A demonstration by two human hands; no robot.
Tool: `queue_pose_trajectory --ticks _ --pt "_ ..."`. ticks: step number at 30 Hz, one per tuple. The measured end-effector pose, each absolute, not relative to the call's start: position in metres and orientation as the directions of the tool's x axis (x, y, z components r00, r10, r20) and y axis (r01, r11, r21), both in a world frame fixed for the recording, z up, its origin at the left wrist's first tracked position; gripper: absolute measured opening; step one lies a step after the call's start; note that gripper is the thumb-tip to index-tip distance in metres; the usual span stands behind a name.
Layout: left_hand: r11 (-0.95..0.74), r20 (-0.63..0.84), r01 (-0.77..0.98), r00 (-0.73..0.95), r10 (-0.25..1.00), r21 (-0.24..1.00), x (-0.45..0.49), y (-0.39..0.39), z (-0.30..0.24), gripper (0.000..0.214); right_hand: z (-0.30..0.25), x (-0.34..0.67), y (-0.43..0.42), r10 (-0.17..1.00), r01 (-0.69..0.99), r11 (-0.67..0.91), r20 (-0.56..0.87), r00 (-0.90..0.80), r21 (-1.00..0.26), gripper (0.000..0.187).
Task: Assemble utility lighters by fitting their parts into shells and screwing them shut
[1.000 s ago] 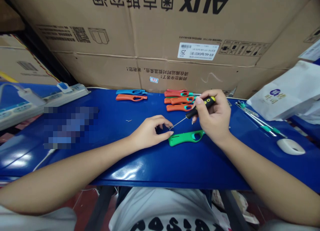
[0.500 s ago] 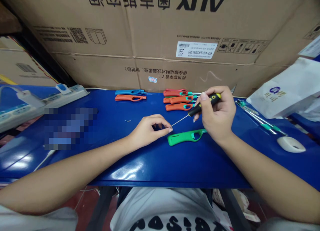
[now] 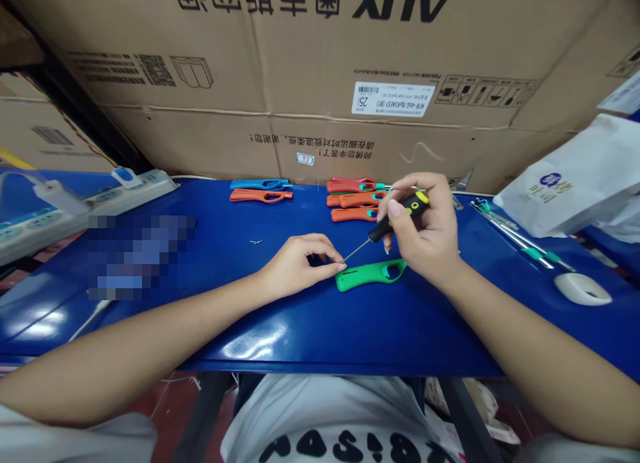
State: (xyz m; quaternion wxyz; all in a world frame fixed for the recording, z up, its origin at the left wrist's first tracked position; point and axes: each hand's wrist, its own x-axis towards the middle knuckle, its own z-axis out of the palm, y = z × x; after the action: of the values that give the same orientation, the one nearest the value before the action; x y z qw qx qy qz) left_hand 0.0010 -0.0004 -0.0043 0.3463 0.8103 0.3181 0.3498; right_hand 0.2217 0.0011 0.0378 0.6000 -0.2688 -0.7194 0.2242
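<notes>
My right hand (image 3: 425, 233) grips a small screwdriver (image 3: 395, 217) with a black and yellow handle, its thin shaft slanting down to the left. The tip meets the pinched fingertips of my left hand (image 3: 300, 263), which seem to hold a tiny part too small to name. Just below the tip, a green plastic handle shell (image 3: 370, 275) lies flat on the blue table (image 3: 320, 329), its right end under my right hand.
Orange handle shells (image 3: 355, 199) are stacked behind my right hand; a blue and an orange one (image 3: 261, 190) lie further left. A tiny screw (image 3: 257, 242) sits loose. A power strip (image 3: 90, 199) is at left, metal rods (image 3: 515, 239), a white bag (image 3: 575, 183) and a white oval piece (image 3: 583, 289) at right. Cardboard boxes (image 3: 320, 69) wall the back.
My right hand has lowered the screwdriver slightly down and left, closer to the green shell. My left hand stays pinched at the tip.
</notes>
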Motion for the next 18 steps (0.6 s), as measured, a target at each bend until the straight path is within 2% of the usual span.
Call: queue_pose_trajectory --ticks 2,7,11,14,18 --pt "-0.583 0.346 0.27 0.591 0.729 0.767 0.0009 -0.0015 -0.0029 0.013 0.04 0.22 -0.0008 0.668 0.13 0.743 0.735 -0.111 -0.656 0.023" --pt "-0.679 0.315 0.332 0.697 0.644 0.654 0.001 -0.0037 -0.0013 0.053 0.041 0.2191 -0.0053 0.654 0.2 0.749 0.753 -0.069 -0.632 0.014" --pt "-0.712 0.282 0.37 0.734 0.618 0.597 0.0004 -0.004 -0.0035 0.054 0.0385 0.2197 -0.0067 0.585 0.254 0.802 0.799 -0.143 -0.541 0.015" --pt "-0.712 0.269 0.378 0.74 0.616 0.592 0.0003 -0.0041 -0.0036 0.051 0.0372 0.2201 -0.007 0.524 0.302 0.836 0.831 -0.189 -0.458 0.018" --pt "-0.712 0.264 0.376 0.745 0.613 0.593 0.0006 -0.0049 -0.0028 0.05 0.0374 0.2202 -0.0079 0.493 0.337 0.848 0.841 -0.222 -0.409 0.019"
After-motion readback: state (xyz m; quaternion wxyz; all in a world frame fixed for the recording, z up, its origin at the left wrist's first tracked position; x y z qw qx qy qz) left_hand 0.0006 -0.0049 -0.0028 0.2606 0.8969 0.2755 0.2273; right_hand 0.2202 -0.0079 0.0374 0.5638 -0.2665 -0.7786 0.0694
